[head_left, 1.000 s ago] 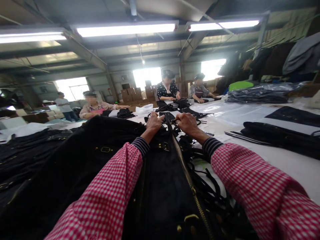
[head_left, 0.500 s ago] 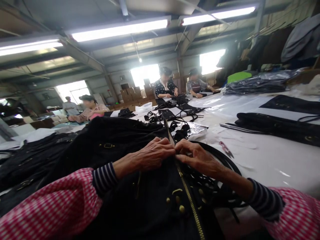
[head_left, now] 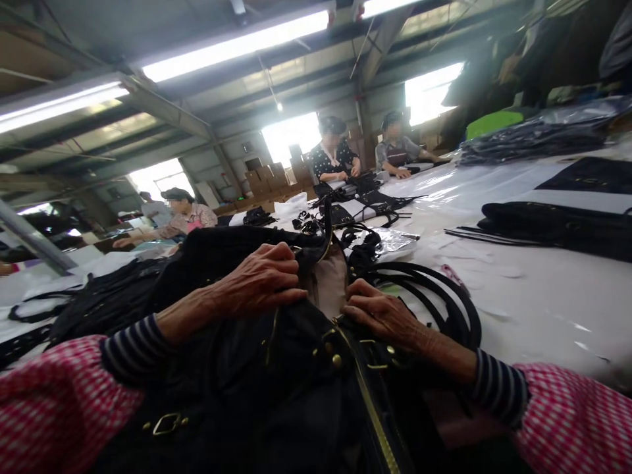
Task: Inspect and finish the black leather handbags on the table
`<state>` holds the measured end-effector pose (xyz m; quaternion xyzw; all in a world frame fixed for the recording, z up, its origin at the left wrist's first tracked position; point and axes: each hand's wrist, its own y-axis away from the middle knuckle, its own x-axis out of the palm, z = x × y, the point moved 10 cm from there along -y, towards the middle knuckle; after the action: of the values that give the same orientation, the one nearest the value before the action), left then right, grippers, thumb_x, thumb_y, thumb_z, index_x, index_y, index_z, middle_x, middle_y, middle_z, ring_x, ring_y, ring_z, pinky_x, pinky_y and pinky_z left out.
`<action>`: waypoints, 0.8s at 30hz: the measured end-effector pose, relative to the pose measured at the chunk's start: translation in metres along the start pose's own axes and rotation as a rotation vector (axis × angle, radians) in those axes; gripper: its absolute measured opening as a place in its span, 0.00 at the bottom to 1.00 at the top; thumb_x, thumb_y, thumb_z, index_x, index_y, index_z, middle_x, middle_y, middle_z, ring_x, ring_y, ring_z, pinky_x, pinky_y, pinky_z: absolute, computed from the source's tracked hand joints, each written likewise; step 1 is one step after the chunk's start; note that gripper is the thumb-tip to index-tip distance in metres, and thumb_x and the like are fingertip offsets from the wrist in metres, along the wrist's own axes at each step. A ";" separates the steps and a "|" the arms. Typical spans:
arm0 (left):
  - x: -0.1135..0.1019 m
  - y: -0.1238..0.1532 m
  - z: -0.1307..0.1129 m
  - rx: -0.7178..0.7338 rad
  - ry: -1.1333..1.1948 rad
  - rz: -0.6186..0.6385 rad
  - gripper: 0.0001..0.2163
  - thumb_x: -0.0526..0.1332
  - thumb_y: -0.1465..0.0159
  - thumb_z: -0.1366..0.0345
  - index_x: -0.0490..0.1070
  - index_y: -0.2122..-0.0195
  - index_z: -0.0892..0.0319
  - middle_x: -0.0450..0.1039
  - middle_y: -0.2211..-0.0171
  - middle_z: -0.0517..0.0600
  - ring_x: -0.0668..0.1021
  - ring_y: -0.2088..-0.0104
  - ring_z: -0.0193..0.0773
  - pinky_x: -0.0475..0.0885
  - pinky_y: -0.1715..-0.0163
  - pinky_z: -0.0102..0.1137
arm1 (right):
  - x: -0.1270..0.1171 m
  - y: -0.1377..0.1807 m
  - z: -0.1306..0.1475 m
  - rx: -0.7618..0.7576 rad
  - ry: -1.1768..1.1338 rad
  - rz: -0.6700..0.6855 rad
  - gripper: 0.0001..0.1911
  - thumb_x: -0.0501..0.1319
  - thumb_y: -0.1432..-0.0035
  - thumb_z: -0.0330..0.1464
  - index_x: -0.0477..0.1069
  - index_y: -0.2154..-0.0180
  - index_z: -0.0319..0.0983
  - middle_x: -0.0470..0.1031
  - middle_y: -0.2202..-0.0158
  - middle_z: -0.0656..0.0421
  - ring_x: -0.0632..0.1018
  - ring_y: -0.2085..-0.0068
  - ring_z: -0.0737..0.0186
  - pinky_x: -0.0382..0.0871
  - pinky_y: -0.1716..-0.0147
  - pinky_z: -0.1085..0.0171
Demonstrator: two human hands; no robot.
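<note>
A large black bag (head_left: 296,388) with brass studs and buckles fills the front of the view. Its gold-toothed zipper (head_left: 371,401) runs down toward me, and beyond its upper end the opening gapes, showing pale lining (head_left: 330,283). My left hand (head_left: 266,276) is closed on the left edge of that opening, fingers curled over the black fabric. On the opposite edge, my right hand (head_left: 378,309) grips the fabric near the zipper's end. Black curved straps (head_left: 459,309) loop out to the right of my right hand. The fingertips are partly hidden in the cloth.
More black bags (head_left: 108,296) lie at the left. Across the white table (head_left: 543,316) are a flat black bag (head_left: 557,220), a small pink-handled tool (head_left: 451,275) and heaped black straps (head_left: 363,247). Co-workers (head_left: 336,155) sit at the far side.
My hands have moved apart, the left one leftward. The bag's opening between them has spread, so the pale lining now shows. The view has shifted slightly.
</note>
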<state>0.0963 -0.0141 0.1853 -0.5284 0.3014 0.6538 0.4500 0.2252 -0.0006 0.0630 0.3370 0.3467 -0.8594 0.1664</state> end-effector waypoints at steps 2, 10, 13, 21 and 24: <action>-0.001 0.021 0.015 -0.079 -0.037 -0.041 0.15 0.55 0.25 0.58 0.73 0.67 0.58 0.75 0.65 0.48 0.70 0.51 0.42 0.59 0.48 0.38 | 0.000 0.001 -0.001 0.004 0.001 -0.008 0.20 0.50 0.26 0.41 0.75 0.63 0.39 0.70 0.52 0.56 0.76 0.60 0.65 0.67 0.58 0.64; 0.014 0.026 -0.018 -0.040 -0.091 -0.009 0.07 0.55 0.28 0.68 0.72 0.63 0.56 0.78 0.64 0.48 0.72 0.45 0.43 0.48 0.32 0.47 | -0.007 -0.040 0.009 0.115 0.341 0.093 0.20 0.56 0.29 0.39 0.70 0.73 0.39 0.73 0.67 0.57 0.76 0.62 0.59 0.61 0.64 0.63; 0.021 0.013 -0.028 -0.014 -0.024 0.033 0.09 0.56 0.30 0.70 0.71 0.51 0.54 0.78 0.55 0.48 0.74 0.50 0.40 0.55 0.38 0.42 | -0.004 -0.070 0.012 0.184 0.456 0.152 0.07 0.60 0.34 0.36 0.73 0.60 0.39 0.78 0.65 0.56 0.79 0.61 0.56 0.60 0.65 0.63; 0.023 0.003 -0.011 -0.043 -0.063 0.075 0.13 0.51 0.24 0.61 0.73 0.62 0.54 0.77 0.65 0.47 0.71 0.58 0.43 0.55 0.58 0.41 | 0.017 -0.102 0.018 0.195 0.586 0.159 0.08 0.56 0.32 0.30 0.71 0.54 0.36 0.81 0.57 0.49 0.82 0.56 0.48 0.68 0.64 0.61; 0.018 -0.008 0.002 -0.155 -0.167 0.106 0.11 0.52 0.26 0.63 0.75 0.58 0.54 0.76 0.69 0.50 0.72 0.64 0.43 0.57 0.61 0.40 | 0.026 -0.105 0.022 0.138 0.609 0.168 0.09 0.55 0.31 0.29 0.72 0.55 0.36 0.81 0.58 0.48 0.83 0.58 0.48 0.71 0.65 0.60</action>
<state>0.1017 -0.0042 0.1693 -0.4886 0.2392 0.7397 0.3961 0.1419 0.0567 0.1073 0.6169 0.2922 -0.7236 0.1022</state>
